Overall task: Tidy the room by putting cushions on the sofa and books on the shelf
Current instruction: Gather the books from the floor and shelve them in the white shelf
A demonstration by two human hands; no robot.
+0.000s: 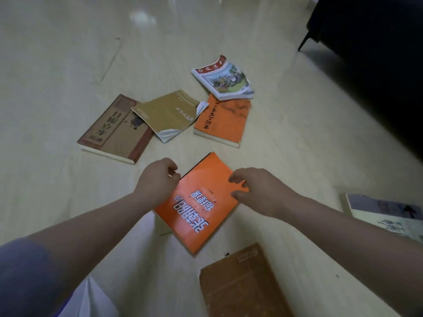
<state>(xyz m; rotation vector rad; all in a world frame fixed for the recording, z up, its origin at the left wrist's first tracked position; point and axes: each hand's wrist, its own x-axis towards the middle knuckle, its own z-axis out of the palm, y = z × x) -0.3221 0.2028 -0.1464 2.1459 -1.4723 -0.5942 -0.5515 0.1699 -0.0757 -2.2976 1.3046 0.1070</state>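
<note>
Flanking one orange book (pixel 201 202), left hand (pixel 159 177), right hand (pixel 254 191), seven books (pixel 116 129) scattered

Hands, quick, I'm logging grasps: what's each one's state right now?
Left hand: fingers curled at the left edge of the nearer orange book; grip cannot be told.
Right hand: pinches that book's right corner.

floor (pixel 68 72): pale, glossy | dark furniture (pixel 370 46): upper right, slanted leg
</note>
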